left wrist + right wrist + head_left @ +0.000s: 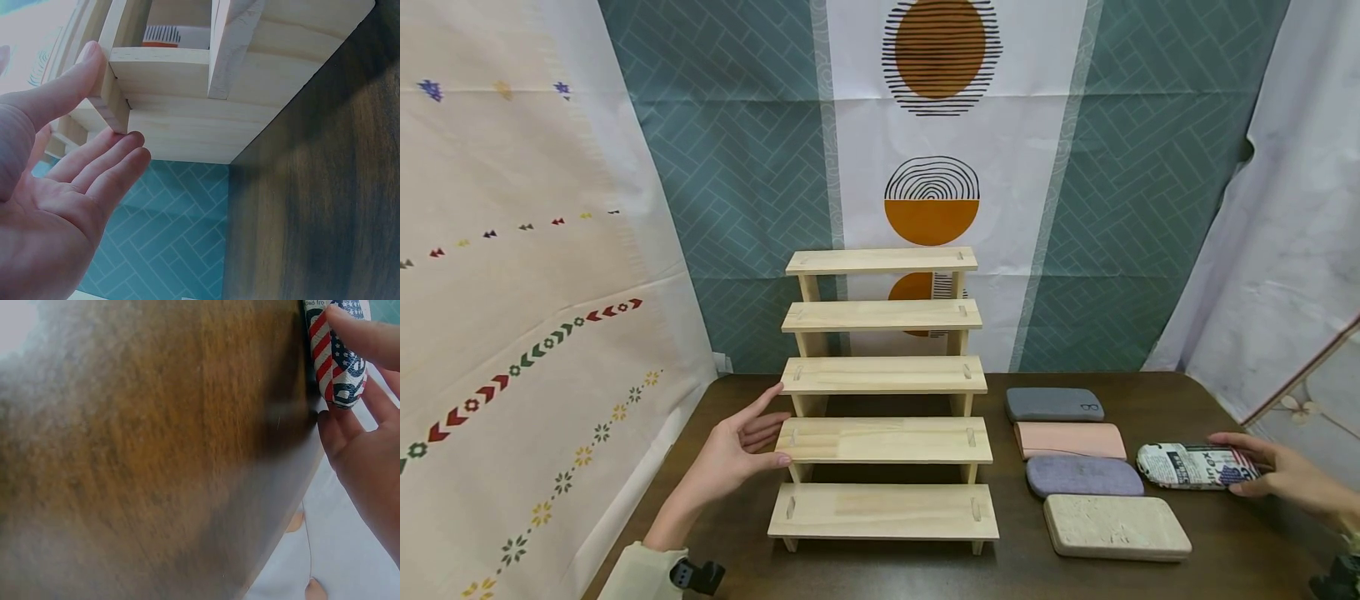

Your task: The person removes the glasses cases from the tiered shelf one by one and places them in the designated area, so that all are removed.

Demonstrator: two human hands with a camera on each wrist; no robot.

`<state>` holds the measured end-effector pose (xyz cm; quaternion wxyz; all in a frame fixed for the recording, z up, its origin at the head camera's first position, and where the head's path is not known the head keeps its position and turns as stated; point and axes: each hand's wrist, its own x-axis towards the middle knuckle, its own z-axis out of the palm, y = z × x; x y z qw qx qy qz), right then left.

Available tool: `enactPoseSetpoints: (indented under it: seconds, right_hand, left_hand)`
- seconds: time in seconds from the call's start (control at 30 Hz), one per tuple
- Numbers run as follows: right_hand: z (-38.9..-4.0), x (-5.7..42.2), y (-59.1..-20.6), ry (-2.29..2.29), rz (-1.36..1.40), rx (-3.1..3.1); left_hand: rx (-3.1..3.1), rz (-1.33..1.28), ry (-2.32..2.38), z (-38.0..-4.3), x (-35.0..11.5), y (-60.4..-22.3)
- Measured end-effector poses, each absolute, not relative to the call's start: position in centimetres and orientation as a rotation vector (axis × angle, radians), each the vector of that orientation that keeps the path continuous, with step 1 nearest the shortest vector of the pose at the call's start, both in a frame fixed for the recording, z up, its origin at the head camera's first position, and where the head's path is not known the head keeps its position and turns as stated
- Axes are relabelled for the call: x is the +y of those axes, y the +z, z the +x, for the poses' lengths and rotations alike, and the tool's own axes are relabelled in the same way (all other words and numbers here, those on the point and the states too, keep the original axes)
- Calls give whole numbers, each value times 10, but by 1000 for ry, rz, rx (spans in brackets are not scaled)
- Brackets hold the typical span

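A pale wooden tiered display stand [883, 440] rises on the brown table. At its left side is my left hand [730, 462], thumb at the front corner of the second step from the bottom, index fingertip by the step above. In the left wrist view that step's end [111, 106] sits between the thumb and the other fingers. My right hand [1292, 475] grips the right end of a soft, newspaper-print glasses case [1187, 465] at the table's right. Red stripes and stars show on the case's end in the right wrist view, thumb over it and fingers behind.
Left of the printed case lie a grey glasses case [1052, 403], a pink case [1070, 440], a purple-blue case [1084, 477] and a beige case [1116, 527] in a column. Patterned cloths [737, 167] hang behind and at both sides of the table [850, 575].
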<state>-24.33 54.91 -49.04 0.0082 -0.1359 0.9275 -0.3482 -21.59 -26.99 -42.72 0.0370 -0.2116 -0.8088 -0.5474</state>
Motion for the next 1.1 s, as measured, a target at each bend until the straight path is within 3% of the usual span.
enactPoseSetpoints:
  seconds: [0.4, 0.83, 0.97, 1.1]
  right_hand:
    - [-227, 531, -467, -1023, -322, 3074]
    - [-193, 424, -429, -1127, -770, 3157]
    - [-187, 393, -425, -1181, -785, 3178]
    - [-188, 368, -422, -911, -820, 3312]
  left_hand:
    - [-2490, -644, -1674, -219, -267, -428]
    - [-2470, -678, -1681, -221, -268, -427]
    - [-2471, -680, -1713, -220, -275, -425]
    - [-2550, -666, -1660, -216, -287, -420]
